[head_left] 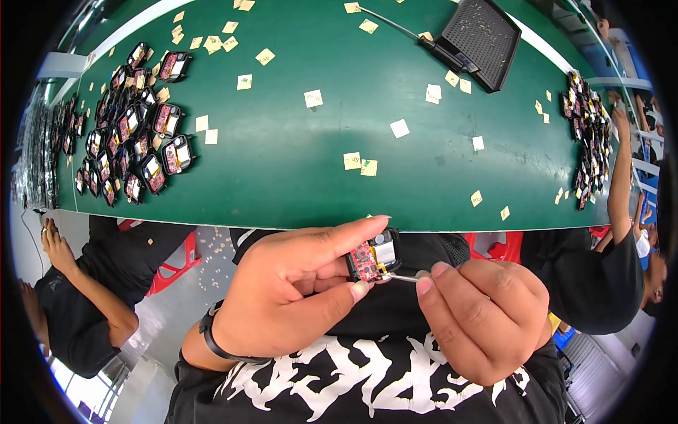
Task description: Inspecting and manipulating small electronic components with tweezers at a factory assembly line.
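Pile at left: many small black units with red circuit boards (134,134) lie crowded on the green surface (296,177), some overlapping, with paper squares among them.
Left hand (296,290): raised in front of the person's chest, below the near edge of the surface; its fingers (353,230) are closed in a pinch, thumb under and forefinger over, on one small unit.
Small unit (373,258): black case, red board and a pale block showing, held in the air between the two hands, off the surface.
Thin tool (404,278): a slim pale rod, tip touching the lower right corner of the unit.
Right hand (480,318): fingers pressed together around the tool, forefinger and thumb tips pinching it close to the unit.
Paper squares (352,161): yellow and white backing pieces scattered across the middle of the surface.
Black tray (480,39): perforated, at the far side, with a screwdriver just beside it.
Pile at right (586,134): a second heap of like units near another person's arm.
Progress: judging from this, the unit in hand is mid-work; which heap is finished cannot be told.
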`<action>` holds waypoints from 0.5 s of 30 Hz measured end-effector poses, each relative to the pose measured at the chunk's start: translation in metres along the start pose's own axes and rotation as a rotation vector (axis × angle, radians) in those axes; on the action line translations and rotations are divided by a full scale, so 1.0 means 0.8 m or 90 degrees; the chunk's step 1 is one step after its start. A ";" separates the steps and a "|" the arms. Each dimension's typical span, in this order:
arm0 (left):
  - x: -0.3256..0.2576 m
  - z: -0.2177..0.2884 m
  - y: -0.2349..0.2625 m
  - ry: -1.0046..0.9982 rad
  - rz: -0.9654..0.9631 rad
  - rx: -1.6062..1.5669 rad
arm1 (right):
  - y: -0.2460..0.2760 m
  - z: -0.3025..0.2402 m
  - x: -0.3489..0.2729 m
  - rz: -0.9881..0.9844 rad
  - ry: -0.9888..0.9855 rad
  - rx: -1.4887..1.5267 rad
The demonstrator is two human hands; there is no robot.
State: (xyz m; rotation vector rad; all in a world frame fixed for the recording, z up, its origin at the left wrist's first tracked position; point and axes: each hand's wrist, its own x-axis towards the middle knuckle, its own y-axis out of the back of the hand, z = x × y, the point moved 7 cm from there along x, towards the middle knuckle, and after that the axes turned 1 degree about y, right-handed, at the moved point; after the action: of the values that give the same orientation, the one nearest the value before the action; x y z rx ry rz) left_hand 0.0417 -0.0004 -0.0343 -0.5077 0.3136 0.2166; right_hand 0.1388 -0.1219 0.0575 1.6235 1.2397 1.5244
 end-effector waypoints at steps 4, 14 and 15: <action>0.002 0.006 -0.006 0.014 0.051 -0.076 | 0.003 0.000 0.000 0.008 -0.014 -0.001; 0.000 0.004 0.003 0.056 0.014 -0.017 | 0.003 -0.001 0.001 0.024 -0.008 0.014; 0.001 0.002 0.005 0.024 -0.002 0.003 | 0.003 0.000 0.001 0.017 -0.009 0.014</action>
State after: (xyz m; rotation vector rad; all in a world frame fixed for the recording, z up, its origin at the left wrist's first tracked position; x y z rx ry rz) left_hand 0.0414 0.0034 -0.0351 -0.5071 0.3496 0.2041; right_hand 0.1388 -0.1219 0.0599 1.6681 1.2368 1.5183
